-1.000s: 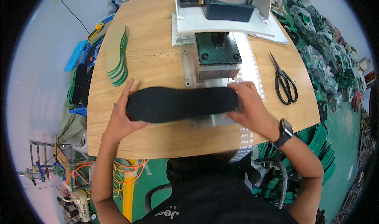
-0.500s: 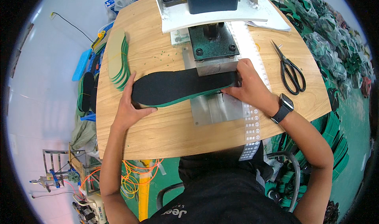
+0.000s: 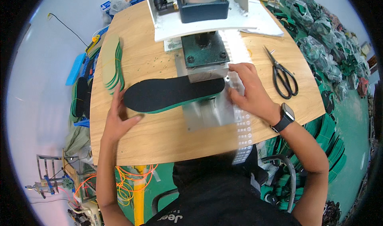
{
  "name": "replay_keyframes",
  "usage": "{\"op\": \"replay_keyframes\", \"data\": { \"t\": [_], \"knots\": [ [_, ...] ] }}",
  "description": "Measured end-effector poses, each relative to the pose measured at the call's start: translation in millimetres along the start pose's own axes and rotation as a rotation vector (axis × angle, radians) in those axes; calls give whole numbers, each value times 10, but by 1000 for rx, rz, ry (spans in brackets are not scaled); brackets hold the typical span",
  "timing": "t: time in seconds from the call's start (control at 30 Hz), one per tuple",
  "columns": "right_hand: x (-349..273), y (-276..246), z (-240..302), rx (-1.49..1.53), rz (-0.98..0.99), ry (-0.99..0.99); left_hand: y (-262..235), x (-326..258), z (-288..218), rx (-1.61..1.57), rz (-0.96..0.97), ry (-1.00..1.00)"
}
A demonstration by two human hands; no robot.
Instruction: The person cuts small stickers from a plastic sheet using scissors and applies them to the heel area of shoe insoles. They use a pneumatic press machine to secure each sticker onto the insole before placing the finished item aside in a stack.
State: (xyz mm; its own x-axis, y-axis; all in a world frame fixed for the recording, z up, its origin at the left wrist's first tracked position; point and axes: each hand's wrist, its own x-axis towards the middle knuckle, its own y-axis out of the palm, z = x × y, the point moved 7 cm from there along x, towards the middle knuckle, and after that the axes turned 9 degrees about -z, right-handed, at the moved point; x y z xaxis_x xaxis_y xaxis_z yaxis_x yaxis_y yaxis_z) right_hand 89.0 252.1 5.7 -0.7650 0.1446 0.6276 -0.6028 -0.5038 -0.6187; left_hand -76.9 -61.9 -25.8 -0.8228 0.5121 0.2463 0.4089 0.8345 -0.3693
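A thick insole (image 3: 159, 94), black on top with a green edge, lies sideways with its heel end under the metal block (image 3: 207, 73) of a press. Beneath that end is a thin metal plate (image 3: 201, 120) on the table. At the toe end, my left hand (image 3: 118, 120) is open, thumb and fingers apart beside the tip; whether a fingertip touches it I cannot tell. My right hand (image 3: 253, 90) stands off the heel, its fingers curled but apart, holding nothing, over a strip of clear film with white printed marks (image 3: 243, 136).
A banded stack of beige and green insoles (image 3: 110, 62) lies at the table's left. Black scissors (image 3: 285, 80) rest at the right, near papers (image 3: 265, 24). The press's white housing (image 3: 203, 30) stands at the back. Bagged goods (image 3: 325, 34) pile up beyond the table's right.
My right hand has let go of the insole's heel and drawn slightly away. My left hand has loosened around the toe end. The whole view has shifted a little.
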Motion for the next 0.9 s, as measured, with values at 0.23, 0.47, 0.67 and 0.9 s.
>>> {"op": "replay_keyframes", "data": {
  "t": [0.23, 0.47, 0.67, 0.9],
  "knots": [
    [48, -68, -352, -267, -33, 20, 161, -473, -759, 349, -213, 370],
    [72, 14, -407, -321, -73, -12, 1031, -532, -1125, 154, 10, 343],
    [138, 145, -495, -580, -67, 67, 1470, -561, -969, 58, 80, 274],
    [29, -328, -176, -488, -201, -23, 1745, -646, -865, -169, 112, 132]
  ]
}}
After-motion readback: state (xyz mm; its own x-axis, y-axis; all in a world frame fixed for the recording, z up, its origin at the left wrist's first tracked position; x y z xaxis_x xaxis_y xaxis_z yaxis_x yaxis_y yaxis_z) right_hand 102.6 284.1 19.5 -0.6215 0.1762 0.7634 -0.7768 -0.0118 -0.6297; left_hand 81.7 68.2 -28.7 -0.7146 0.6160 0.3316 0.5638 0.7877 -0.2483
